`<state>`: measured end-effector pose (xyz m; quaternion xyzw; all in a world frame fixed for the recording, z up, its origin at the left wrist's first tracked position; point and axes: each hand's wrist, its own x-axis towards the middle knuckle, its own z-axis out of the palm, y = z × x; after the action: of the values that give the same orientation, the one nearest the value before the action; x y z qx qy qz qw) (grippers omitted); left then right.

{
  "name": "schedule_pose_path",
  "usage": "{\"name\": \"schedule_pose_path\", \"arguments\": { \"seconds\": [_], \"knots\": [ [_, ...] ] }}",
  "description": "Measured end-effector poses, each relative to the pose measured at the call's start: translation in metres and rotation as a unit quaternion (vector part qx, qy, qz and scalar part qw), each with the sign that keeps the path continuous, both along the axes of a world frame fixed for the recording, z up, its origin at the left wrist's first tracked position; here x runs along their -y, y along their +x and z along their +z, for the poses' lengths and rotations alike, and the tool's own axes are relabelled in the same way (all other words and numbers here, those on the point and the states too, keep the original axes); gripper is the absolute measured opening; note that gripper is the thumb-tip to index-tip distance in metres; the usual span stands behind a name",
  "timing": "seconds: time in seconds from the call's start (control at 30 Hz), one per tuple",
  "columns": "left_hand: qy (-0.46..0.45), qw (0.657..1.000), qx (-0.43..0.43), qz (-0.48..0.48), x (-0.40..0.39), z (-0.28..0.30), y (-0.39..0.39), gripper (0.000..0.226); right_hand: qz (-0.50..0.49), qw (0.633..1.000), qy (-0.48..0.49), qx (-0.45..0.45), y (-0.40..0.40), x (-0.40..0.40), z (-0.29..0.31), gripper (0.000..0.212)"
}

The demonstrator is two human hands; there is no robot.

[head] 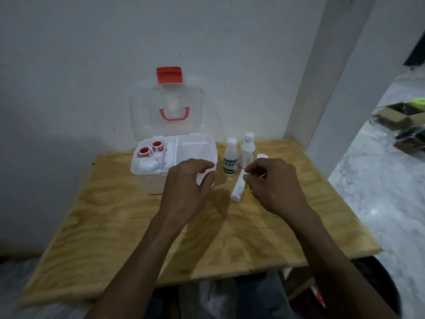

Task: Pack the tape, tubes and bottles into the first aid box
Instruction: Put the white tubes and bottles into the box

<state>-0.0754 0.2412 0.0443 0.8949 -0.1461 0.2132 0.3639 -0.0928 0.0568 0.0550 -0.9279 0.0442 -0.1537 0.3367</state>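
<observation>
The first aid box [147,180] stands open at the table's back, its clear lid [170,111] upright against the wall. Its tray holds two red-and-white tape rolls [150,149], a white tube [169,155] and a white bundle [148,166]. My left hand [186,185] is at the box's front right corner, fingers curled round a small white item [203,179]. Two white-capped bottles [230,157] [247,149] stand to the right of the box. A white tube [238,189] lies on the table in front of them. My right hand [273,185] hovers with curled fingers touching the tube's far end.
A small white cap-like thing [262,155] sits behind my right hand. The wooden table [128,231] ends at a wall behind and a pillar at back right. Cardboard boxes [400,117] lie on the marble floor to the right.
</observation>
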Motion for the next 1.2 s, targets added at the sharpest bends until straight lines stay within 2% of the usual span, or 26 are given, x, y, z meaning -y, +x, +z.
{"name": "schedule_pose_path", "arguments": {
  "seconds": [0.07,0.27,0.37,0.63,0.77,0.9,1.03,1.2],
  "knots": [
    [0.021,0.999,-0.009,-0.027,0.019,-0.012,-0.001,0.017,-0.032,0.999,-0.003,-0.015,-0.010,0.025,-0.009,0.011],
    [0.068,0.994,-0.070,-0.040,0.065,-0.037,0.012,0.031,-0.102,0.993,-0.008,-0.052,-0.009,0.073,-0.048,0.020],
    [0.081,0.991,-0.098,-0.032,0.078,-0.045,0.023,0.026,-0.106,0.992,0.003,-0.067,-0.009,0.082,-0.065,0.026],
    [0.086,0.980,-0.180,-0.007,0.087,-0.050,0.039,0.029,-0.115,0.990,0.018,-0.082,-0.003,0.084,-0.077,0.029],
    [0.120,0.971,-0.207,0.003,0.083,-0.051,0.043,0.045,-0.114,0.989,0.026,-0.090,-0.003,0.084,-0.079,0.030],
    [0.152,0.964,-0.216,0.004,0.078,-0.048,0.037,0.045,-0.101,0.988,0.045,-0.105,-0.008,0.083,-0.077,0.034],
    [0.146,0.964,-0.224,0.002,0.062,-0.045,0.018,0.050,-0.098,0.986,0.078,-0.112,-0.021,0.077,-0.070,0.040],
    [0.082,0.968,-0.238,-0.024,0.043,-0.034,-0.012,0.035,-0.057,0.987,0.103,-0.109,-0.033,0.058,-0.055,0.037]
  ]
}}
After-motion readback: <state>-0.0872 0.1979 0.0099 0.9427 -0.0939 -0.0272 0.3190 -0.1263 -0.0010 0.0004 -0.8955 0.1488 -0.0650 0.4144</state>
